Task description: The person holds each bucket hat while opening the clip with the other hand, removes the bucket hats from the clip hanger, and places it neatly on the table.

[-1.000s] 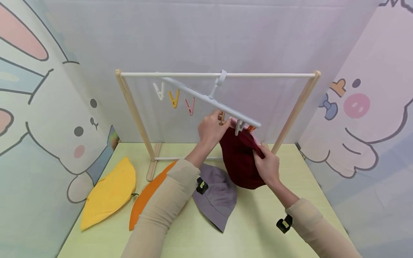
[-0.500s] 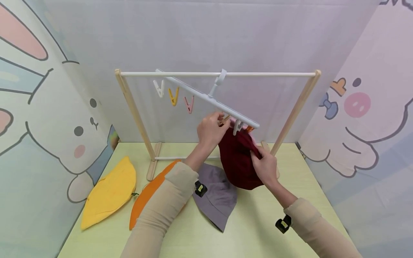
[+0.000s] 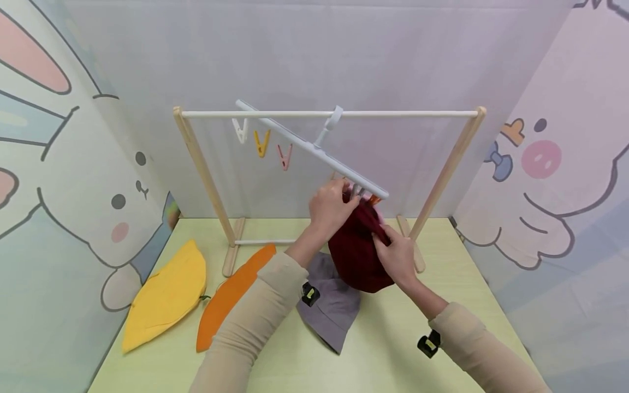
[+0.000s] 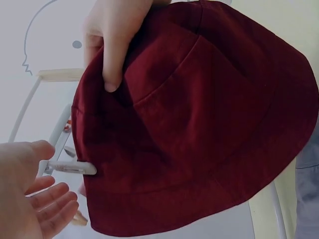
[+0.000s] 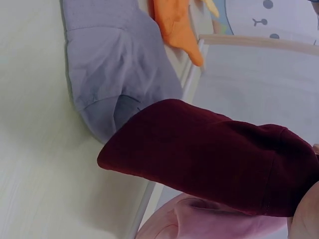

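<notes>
Pinches the dark red hat (image 3: 356, 256) with the right fingers (image 4: 113, 62), holding it up just below and to the right of the left fingers (image 4: 55, 204). Spreads the left fingers loosely just beside a pale clip (image 4: 75, 168) set over the hat's edge, under a white hanger (image 3: 304, 144). Shows a pink hat (image 5: 214, 223) just beyond the right fingers, a purple hat (image 3: 331, 311) on the tabletop (image 3: 393, 344) below the left fingers, and an orange hat (image 3: 236, 297) and yellow hat (image 3: 167, 292) farther to their left.
</notes>
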`<action>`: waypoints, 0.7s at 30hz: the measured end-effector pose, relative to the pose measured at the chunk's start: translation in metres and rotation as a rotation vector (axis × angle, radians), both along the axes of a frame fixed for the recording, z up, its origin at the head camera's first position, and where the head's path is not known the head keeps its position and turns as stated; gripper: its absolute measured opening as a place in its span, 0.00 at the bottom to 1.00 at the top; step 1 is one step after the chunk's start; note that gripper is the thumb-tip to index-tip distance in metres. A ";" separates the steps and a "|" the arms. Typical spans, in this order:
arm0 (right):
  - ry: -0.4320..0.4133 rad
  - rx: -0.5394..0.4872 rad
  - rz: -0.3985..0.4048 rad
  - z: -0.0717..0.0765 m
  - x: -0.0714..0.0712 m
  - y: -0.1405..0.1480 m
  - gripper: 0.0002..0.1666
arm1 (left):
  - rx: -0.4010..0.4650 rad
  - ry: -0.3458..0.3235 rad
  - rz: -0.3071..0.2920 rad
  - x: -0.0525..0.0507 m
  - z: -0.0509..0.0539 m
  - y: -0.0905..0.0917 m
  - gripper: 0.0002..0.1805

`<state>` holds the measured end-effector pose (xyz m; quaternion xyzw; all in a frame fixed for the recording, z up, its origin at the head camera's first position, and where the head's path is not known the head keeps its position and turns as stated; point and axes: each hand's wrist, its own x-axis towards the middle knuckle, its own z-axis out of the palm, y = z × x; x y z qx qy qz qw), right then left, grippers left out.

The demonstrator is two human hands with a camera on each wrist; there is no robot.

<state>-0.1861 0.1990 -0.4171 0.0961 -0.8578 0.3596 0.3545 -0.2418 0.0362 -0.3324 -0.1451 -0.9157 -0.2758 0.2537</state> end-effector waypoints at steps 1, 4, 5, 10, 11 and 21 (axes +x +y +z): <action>-0.003 0.004 0.008 0.000 0.001 -0.001 0.05 | -0.002 -0.006 -0.001 0.000 -0.001 0.001 0.16; -0.019 0.009 0.024 0.001 0.002 -0.003 0.06 | -0.007 -0.018 0.001 0.000 -0.002 0.002 0.16; -0.022 0.011 0.026 0.001 0.002 -0.004 0.06 | -0.007 -0.021 0.002 -0.001 -0.002 0.003 0.16; -0.029 0.019 0.045 0.001 0.004 -0.010 0.08 | -0.002 -0.027 0.005 -0.002 -0.003 0.004 0.14; -0.032 0.024 0.049 0.001 0.004 -0.011 0.09 | -0.002 -0.027 0.006 -0.003 -0.003 0.004 0.14; -0.015 0.069 0.115 0.000 0.007 -0.016 0.07 | -0.049 -0.035 0.042 -0.004 -0.007 0.010 0.18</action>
